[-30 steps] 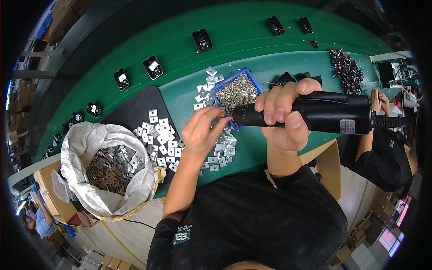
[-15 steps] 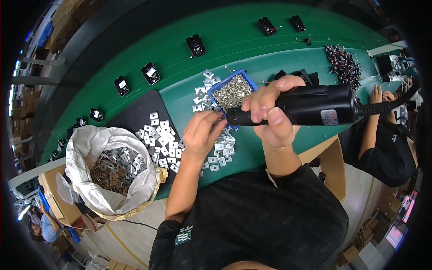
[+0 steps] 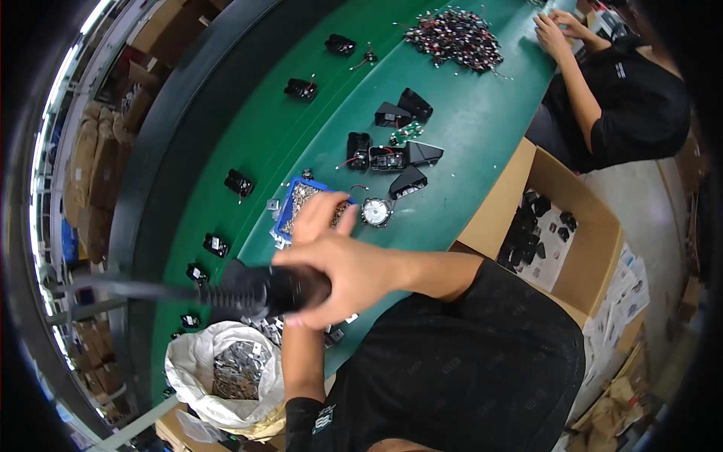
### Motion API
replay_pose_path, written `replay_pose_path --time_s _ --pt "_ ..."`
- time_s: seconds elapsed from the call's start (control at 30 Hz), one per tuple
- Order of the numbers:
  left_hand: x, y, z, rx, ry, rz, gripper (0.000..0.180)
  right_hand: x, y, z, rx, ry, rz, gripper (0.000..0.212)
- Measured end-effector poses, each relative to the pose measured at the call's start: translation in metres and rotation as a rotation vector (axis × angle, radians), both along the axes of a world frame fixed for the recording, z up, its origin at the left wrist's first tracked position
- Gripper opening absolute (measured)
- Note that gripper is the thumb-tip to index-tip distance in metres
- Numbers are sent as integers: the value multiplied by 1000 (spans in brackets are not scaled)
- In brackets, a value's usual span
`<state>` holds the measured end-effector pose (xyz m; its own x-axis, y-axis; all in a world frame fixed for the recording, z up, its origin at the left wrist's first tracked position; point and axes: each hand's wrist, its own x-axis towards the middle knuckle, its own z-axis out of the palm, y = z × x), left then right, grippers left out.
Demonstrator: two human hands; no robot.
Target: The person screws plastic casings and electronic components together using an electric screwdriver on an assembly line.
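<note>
My right hand (image 3: pixel 350 275) is wrapped round a black corded electric screwdriver (image 3: pixel 280 292), whose cord end points left. Beyond it, my left hand (image 3: pixel 322 215) hovers at the blue tray (image 3: pixel 320 184) of small silvery screws, covering part of it. Motion smears its fingers, and the right hand hides its wrist. Just right of the tray lies a round silvery part in a dark frame (image 3: pixel 376 212). Black plastic housings (image 3: pixel 388 158) and wedge-shaped covers (image 3: pixel 409 182) lie farther along the green table. Square metal plates (image 3: pixel 273 205) show beside the tray.
A white sack (image 3: pixel 188 361) of metal pieces stands at lower left. A cardboard box (image 3: pixel 580 271) with black parts is at right. Black units (image 3: pixel 239 182) line the green belt (image 3: pixel 256 143). Beyond are a pile of wired parts (image 3: pixel 456 38) and a co-worker (image 3: pixel 617 98).
The view has turned toward the right. My right hand has swung the screwdriver round, so its cord trails left instead of right. My left hand now sits beyond it at the tray.
</note>
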<state>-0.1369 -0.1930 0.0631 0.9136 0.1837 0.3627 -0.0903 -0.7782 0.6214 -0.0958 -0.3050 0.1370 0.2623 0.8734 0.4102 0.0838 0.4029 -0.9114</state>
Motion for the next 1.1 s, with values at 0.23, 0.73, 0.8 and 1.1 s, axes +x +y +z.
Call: replay_pose_path --time_s 0.23,0.73,0.8,1.1 --pt "64 -64 -5 408 360 -155 36 -15 -30 -1 0 72 210 31" --pt "-99 53 -4 -327 -63 600 46 8 0 17 -207 402 141 33" --pt "-126 66 -11 -324 143 844 37 12 13 10 -195 348 39 32" --pt "-151 73 -36 -6 305 881 33 22 57 -9 -198 402 -54 32"
